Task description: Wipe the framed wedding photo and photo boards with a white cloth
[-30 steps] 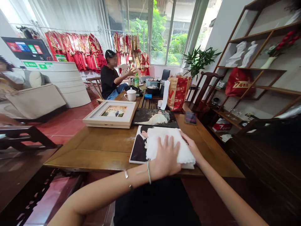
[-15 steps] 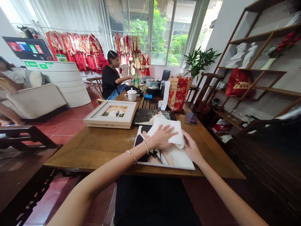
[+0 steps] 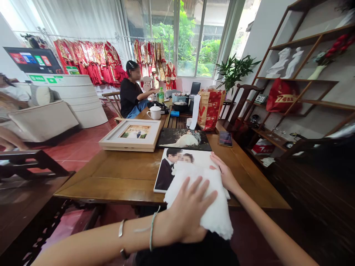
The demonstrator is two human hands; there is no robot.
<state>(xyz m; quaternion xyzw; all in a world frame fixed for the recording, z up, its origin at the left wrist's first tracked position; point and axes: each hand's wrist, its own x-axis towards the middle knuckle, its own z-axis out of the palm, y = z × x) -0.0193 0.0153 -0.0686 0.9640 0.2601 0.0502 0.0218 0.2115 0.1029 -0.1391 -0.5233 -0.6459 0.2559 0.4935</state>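
Observation:
A large wedding photo print (image 3: 166, 168) lies flat near the front edge of the wooden table (image 3: 116, 173). My left hand (image 3: 185, 214) lies flat, fingers spread, on a white cloth (image 3: 213, 207) that covers the print's near end and hangs over the table edge. My right hand (image 3: 224, 173) rests on the print's right edge, fingers together and extended, holding it down.
A framed photo (image 3: 130, 133) and a dark photo print (image 3: 183, 139) lie further back, a phone (image 3: 225, 138) to their right. A red paper bag (image 3: 209, 109), teapot (image 3: 154, 111) and bottle stand beyond. A person sits at the far end. Shelves line the right wall.
My left hand has drawn the cloth from the print's far end back toward me, past the table edge, uncovering the upper part of the photo. My right hand has stayed on the right edge.

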